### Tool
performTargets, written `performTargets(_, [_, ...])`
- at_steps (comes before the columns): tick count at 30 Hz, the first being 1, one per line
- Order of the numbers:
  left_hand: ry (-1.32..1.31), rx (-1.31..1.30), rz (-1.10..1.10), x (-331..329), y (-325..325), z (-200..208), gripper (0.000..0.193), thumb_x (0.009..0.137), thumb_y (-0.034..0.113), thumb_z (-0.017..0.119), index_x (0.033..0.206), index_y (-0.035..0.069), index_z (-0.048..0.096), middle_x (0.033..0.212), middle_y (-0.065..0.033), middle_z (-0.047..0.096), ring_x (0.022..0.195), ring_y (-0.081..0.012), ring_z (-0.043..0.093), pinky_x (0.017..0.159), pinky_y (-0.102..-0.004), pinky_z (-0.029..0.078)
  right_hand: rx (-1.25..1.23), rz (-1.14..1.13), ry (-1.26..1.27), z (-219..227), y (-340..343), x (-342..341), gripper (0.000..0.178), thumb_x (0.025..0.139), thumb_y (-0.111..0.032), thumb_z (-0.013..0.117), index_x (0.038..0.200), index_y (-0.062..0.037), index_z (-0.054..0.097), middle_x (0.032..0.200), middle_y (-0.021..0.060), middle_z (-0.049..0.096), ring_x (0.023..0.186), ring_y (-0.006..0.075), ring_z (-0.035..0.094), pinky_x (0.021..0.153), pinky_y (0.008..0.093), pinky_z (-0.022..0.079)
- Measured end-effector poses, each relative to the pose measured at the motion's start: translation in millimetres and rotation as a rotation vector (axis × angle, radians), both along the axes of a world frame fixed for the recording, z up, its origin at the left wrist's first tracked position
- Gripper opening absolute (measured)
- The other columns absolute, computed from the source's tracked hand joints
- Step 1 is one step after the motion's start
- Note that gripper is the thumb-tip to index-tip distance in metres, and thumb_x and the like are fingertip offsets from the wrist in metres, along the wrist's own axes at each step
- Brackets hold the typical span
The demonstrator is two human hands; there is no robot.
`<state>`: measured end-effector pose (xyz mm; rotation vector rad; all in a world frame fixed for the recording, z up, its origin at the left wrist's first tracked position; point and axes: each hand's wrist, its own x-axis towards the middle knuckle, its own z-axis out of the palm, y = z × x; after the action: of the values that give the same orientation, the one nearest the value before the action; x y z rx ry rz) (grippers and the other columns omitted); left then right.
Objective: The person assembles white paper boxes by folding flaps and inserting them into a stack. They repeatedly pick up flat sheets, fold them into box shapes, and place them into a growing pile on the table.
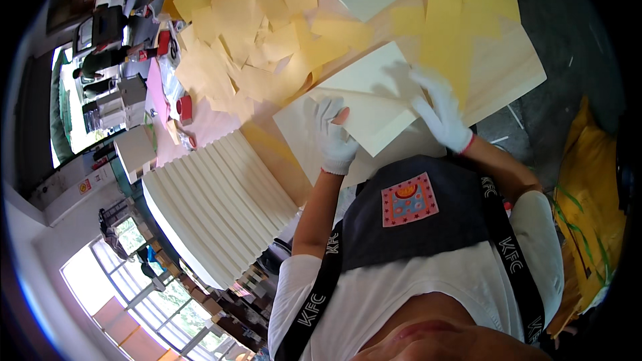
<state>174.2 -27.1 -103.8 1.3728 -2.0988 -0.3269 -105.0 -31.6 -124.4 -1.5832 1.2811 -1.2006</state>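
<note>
A white sheet of paper or thin card (381,103) lies at a slant on the table in front of me, one part of it lapping over another. My left hand (334,137), in a white knit glove with a bare thumb tip showing, rests on the left part of this sheet with its fingers laid out. At the sheet's right edge is my right hand (443,112), gloved too, fingers and thumb stretched apart. Whether the right fingertips press on the edge is hard to make out.
Yellow paper pieces (247,40) are heaped beyond the sheet. Yellow strips (445,33) cross on the pale board at right. A stack of folded white sheets (221,200) stands at my left. Red tape dispensers (184,109) lie farther left. A yellow sack (585,220) is at far right.
</note>
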Motion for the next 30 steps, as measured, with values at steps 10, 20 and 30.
performTargets(10, [-0.027, -0.055, 0.069, -9, 0, 11, 0.039, 0.071, 0.006, 0.076, 0.109, 0.008, 0.067, 0.127, -0.0106, 0.065, 0.124, -0.0395, 0.056, 0.111, -0.0583, 0.037, -0.041, 0.093, 0.600, -3, -29, 1, 0.062, 0.095, -0.044, 0.061, 0.144, -0.0075, 0.051, 0.147, 0.0202, 0.049, 0.139, 0.0399, 0.042, 0.116, 0.0504, 0.031])
performTargets(20, [0.091, -0.005, 0.131, 10, 20, -14, 0.037, 0.076, 0.012, 0.080, 0.112, 0.009, 0.068, 0.125, -0.0169, 0.063, 0.115, -0.0392, 0.059, 0.106, -0.0529, 0.041, -0.225, 0.479, 0.293, 16, -7, 3, 0.053, 0.090, -0.045, 0.068, 0.127, -0.0076, 0.063, 0.140, 0.0203, 0.056, 0.126, 0.0417, 0.054, 0.105, 0.0482, 0.045])
performTargets(30, [-0.109, -0.006, 0.070, 8, -5, 12, 0.043, 0.076, 0.014, 0.071, 0.117, 0.020, 0.077, 0.130, -0.0080, 0.062, 0.112, -0.0305, 0.055, 0.106, -0.0500, 0.040, -0.261, 0.465, 0.226, 0, -9, 5, 0.056, 0.091, -0.047, 0.067, 0.128, -0.0045, 0.063, 0.139, 0.0228, 0.056, 0.125, 0.0449, 0.053, 0.105, 0.0496, 0.044])
